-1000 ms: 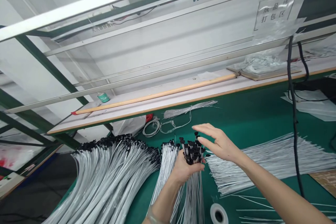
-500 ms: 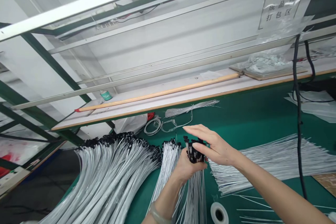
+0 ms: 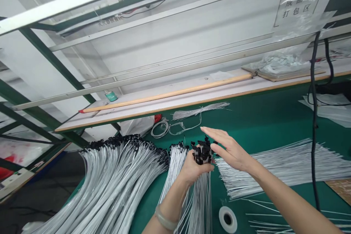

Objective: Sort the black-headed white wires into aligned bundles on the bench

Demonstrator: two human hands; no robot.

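My left hand is wrapped round a bundle of white cables just below their black connectors. The cables hang down from the fist towards the bench. My right hand is beside the connectors on the right, fingers stretched out and thumb apart, holding nothing; whether a fingertip touches the connectors I cannot tell. Close to the left hand lies a smaller bunch of white cables with black ends. Further left is a large pile of white cables, also ending in black connectors.
Loose white cables lie spread at the right on the green bench. A white tape roll stands near the front. A shelf with a wooden pole runs along the back. A black cable hangs at the right.
My right hand has moved slightly right, off the front of the connectors, so more of them show. The left hand keeps its hold on the bundle. The view has shifted slightly.
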